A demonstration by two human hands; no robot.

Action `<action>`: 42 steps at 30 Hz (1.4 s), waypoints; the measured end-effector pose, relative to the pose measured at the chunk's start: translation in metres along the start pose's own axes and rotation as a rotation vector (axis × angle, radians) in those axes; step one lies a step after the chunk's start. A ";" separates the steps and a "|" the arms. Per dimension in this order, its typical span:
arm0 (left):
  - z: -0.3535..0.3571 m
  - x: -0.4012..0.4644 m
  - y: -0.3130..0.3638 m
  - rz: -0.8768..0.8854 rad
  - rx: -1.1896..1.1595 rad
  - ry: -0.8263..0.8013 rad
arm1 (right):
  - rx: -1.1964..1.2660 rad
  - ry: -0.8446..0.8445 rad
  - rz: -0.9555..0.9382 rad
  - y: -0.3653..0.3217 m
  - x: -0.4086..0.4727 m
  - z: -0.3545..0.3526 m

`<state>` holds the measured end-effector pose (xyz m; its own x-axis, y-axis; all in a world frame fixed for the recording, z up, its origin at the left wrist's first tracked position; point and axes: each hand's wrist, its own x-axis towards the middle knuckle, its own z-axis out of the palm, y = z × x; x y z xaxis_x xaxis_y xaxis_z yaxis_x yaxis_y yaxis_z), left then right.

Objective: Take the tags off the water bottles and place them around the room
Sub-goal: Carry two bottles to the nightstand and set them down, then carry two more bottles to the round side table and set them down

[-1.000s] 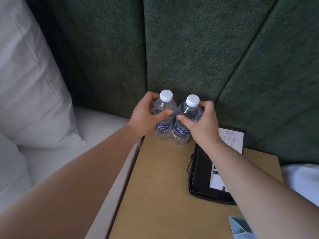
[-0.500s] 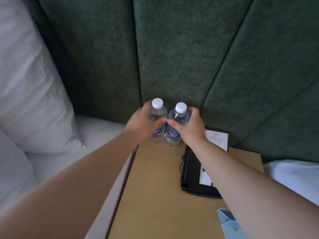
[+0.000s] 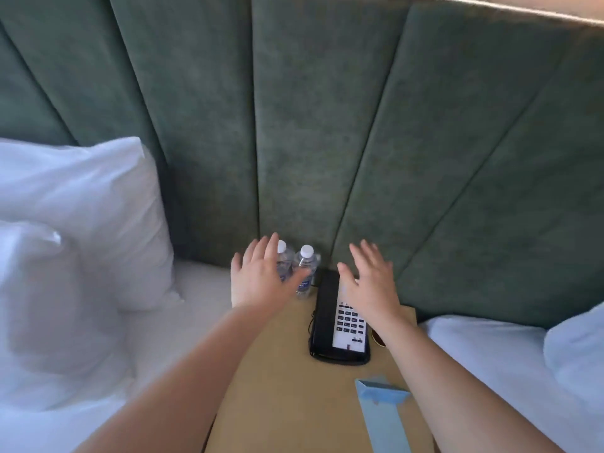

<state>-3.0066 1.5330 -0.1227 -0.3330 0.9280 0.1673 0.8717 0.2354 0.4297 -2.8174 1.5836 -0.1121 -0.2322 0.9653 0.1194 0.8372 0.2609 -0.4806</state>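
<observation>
Two water bottles [image 3: 295,271] upright, side by side at table [image 3: 277,371] far edge, 12 o'clock, against green headboard [image 3: 294,125]. Left hand [image 3: 261,277] spread flat, partly covering left bottle; right hand [image 3: 369,282] spread over one phone [image 3: 336,322]. Two pillows [image 3: 81,240] at 9 o'clock.

Two water bottles [image 3: 299,269] with white caps are seen upright and side by side at the back of the wooden nightstand [image 3: 277,380], against the green padded headboard [image 3: 310,125]. The left hand [image 3: 261,279] is held in front of the bottles with fingers spread and nothing gripped. The right hand [image 3: 371,282] is held likewise over the black telephone [image 3: 336,322], just right of the bottles.
</observation>
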 end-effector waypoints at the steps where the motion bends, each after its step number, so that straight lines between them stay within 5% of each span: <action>1: -0.009 -0.012 0.005 0.001 -0.008 -0.003 | -0.027 0.012 0.003 -0.001 -0.012 -0.012; 13: -0.038 -0.135 0.054 0.203 -0.051 -0.173 | -0.021 0.208 0.298 0.004 -0.174 -0.084; 26: -0.003 -0.273 0.167 0.705 -0.079 -0.513 | 0.028 0.379 0.811 0.062 -0.380 -0.115; 42: -0.068 -0.712 0.225 1.608 -0.149 -0.963 | 0.025 0.897 1.611 -0.039 -0.846 -0.115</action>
<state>-2.5976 0.9059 -0.0846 0.9985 0.0448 -0.0314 0.0542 -0.8847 0.4631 -2.5963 0.7582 -0.0944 0.9984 -0.0335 -0.0463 -0.0545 -0.8024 -0.5943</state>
